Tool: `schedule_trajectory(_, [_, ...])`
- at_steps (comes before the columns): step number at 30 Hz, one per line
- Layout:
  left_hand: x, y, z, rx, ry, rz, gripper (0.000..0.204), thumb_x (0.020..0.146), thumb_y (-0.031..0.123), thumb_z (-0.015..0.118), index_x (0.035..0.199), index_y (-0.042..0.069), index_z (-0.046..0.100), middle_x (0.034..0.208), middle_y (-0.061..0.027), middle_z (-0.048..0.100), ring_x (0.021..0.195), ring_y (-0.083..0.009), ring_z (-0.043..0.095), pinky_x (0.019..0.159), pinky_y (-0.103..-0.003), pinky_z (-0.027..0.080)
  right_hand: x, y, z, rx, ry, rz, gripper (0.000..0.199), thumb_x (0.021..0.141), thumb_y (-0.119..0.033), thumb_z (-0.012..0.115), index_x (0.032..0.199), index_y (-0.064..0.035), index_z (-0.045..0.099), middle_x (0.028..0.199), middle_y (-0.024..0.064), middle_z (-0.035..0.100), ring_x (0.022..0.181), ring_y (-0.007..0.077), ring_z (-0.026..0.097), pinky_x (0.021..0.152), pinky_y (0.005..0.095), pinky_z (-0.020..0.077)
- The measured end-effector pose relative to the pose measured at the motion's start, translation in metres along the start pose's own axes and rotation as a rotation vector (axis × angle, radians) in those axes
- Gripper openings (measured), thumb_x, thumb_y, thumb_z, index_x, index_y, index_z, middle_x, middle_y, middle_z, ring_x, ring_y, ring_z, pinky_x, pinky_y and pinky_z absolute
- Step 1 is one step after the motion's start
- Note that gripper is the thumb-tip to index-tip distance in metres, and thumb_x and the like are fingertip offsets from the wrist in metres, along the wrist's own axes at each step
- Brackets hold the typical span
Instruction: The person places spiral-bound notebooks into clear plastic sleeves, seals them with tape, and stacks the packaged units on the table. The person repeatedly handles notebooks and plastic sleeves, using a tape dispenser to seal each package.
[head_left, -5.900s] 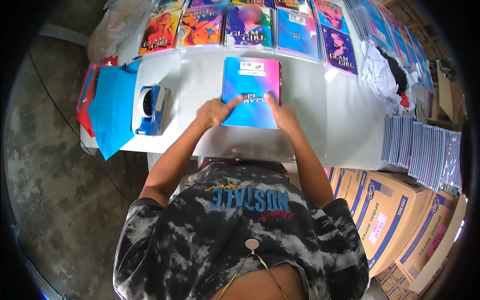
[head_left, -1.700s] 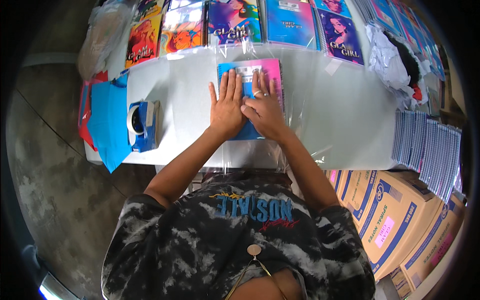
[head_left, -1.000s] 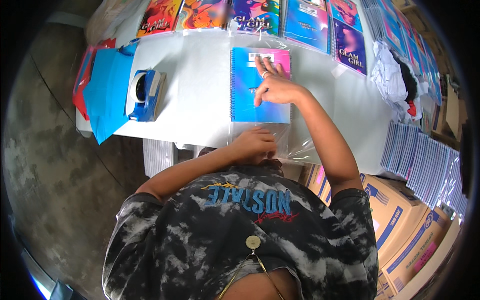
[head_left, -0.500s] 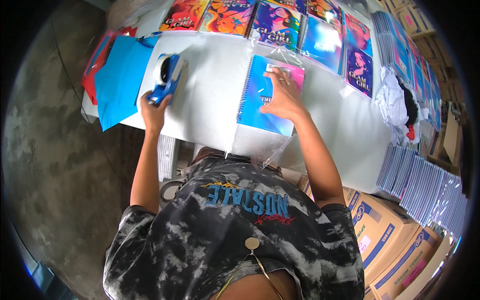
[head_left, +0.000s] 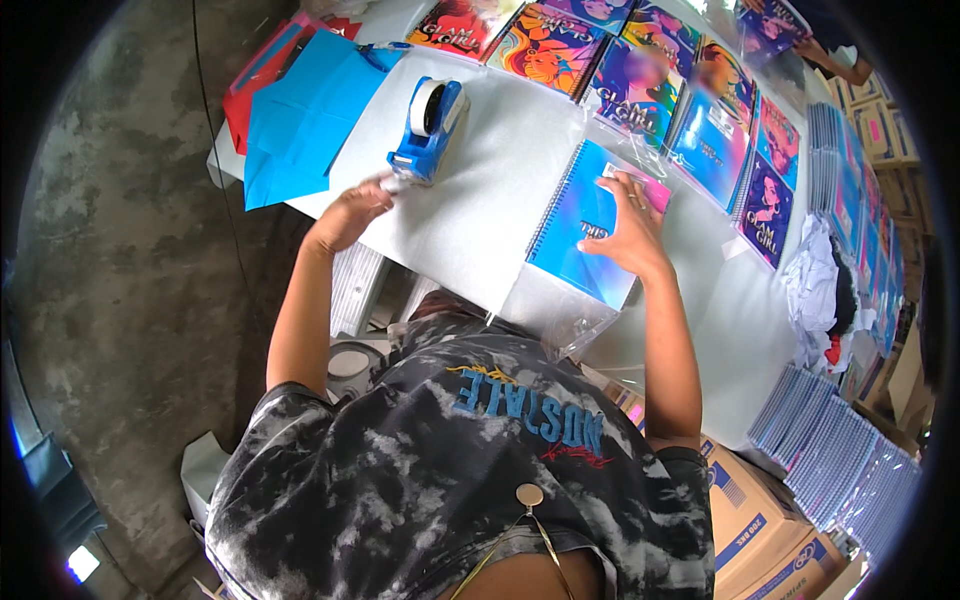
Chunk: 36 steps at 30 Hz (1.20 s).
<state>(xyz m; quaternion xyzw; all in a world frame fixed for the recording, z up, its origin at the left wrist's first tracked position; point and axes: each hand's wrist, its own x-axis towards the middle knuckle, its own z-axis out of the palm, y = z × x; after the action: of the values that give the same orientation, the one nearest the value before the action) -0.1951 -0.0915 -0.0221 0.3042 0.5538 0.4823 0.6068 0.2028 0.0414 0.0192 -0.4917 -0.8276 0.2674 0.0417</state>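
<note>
- The spiral notebook (head_left: 575, 255) lies flat on the bench (head_left: 480, 215), blue-to-pink cover up, turned at an angle; clear film (head_left: 590, 335) shows past its near edge.
- The right hand (head_left: 637, 238) rests on that cover, fingers and thumb spread wide, apparently steadying it rather than gripping it.
- The left hand (head_left: 350, 217) is at the near end of the blue tape dispenser (head_left: 425, 150), fingers drawn narrow; blur hides whether they pinch a strip of tape.
- The step in hand looks like getting tape for wrapping the notebook in film.
- The next move seems to call for a clean tear at the dispenser, then bringing the strip across to a folded film edge, with the right hand's pressure kept light and even.
- Left of the dispenser lie blue sheets (head_left: 300, 125); beyond the notebook, rows of colourful notebooks (head_left: 550, 50); to the right, stacked notebooks (head_left: 830, 455) and, lower, cartons (head_left: 750, 520).
</note>
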Motion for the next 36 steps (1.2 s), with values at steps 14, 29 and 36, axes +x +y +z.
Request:
schedule_trajectory(14, [0.1, 0.064, 0.263, 1.516, -0.434, 0.051, 0.049, 0.075, 0.053, 0.065, 0.085, 0.005, 0.07, 0.075, -0.0084, 0.068, 0.071, -0.0193, 0.065, 0.062, -0.033, 0.051, 0.002, 0.008, 0.0, 0.038, 0.073, 0.009, 0.129, 0.042, -0.039, 0.086, 0.144, -0.014, 0.012, 0.136, 0.0152, 0.042, 0.129, 0.0281, 0.035, 0.1, 0.0467, 0.0239])
schedule_trajectory(29, [0.05, 0.018, 0.251, 0.122, -0.12, 0.334, 0.071, 0.089, 0.045, 0.052, 0.136, -0.001, 0.03, 0.129, -0.0167, 0.043, 0.121, -0.0242, 0.038, 0.102, -0.034, 0.029, -0.042, 0.015, 0.004, 1.226, 0.754, -0.096, 0.083, 0.078, -0.034, 0.07, 0.137, -0.0021, 0.021, 0.128, 0.0182, 0.037, 0.119, 0.0255, 0.041, 0.099, 0.0387, 0.0335])
schedule_trajectory(36, [0.048, 0.053, 0.245, 0.228, -0.181, 0.671, 0.053, 0.088, 0.029, 0.054, 0.13, 0.002, 0.038, 0.113, -0.0114, 0.052, 0.108, -0.0197, 0.047, 0.095, -0.032, 0.034, -0.044, -0.022, -0.035, 0.993, 0.88, -0.345, 0.049, 0.081, -0.015, 0.068, 0.122, -0.0036, 0.045, 0.11, 0.0108, 0.052, 0.1, 0.0172, 0.052, 0.083, 0.029, 0.044])
